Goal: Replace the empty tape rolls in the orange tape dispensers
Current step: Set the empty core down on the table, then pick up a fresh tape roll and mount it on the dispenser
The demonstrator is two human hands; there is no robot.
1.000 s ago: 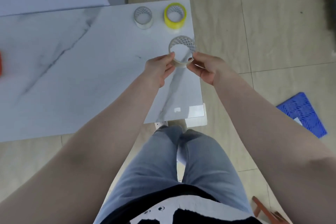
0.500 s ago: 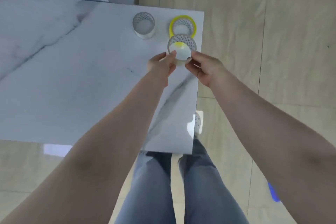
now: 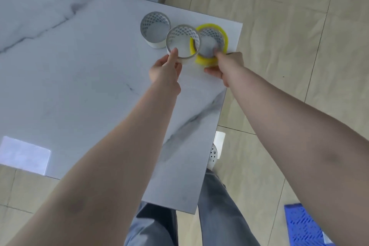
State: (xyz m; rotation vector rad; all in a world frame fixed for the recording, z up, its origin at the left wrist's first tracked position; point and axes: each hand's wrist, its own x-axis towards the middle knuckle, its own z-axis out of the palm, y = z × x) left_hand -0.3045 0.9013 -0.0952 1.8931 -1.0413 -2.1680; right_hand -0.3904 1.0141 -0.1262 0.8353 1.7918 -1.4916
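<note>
We see a glossy, smooth surface [image 3: 79, 86] of marble look, white with grey veins, mirroring light near its front edge. The yellow tape roll [image 3: 223, 34] by the far right corner looks shiny and translucent, while both empty cores [image 3: 154, 45] [image 3: 184, 61] look like matt white card printed inside with a grey lattice.

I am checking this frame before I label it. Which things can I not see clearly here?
- Head view: no orange dispenser is in the frame.
- Yellow tape roll: its left side lies behind the empty core held by the left hand.
- Right hand: its fingertips are hidden behind the hand, so its grip on the yellow roll is unclear.
- Blue crate: cut off by the bottom edge.
</note>
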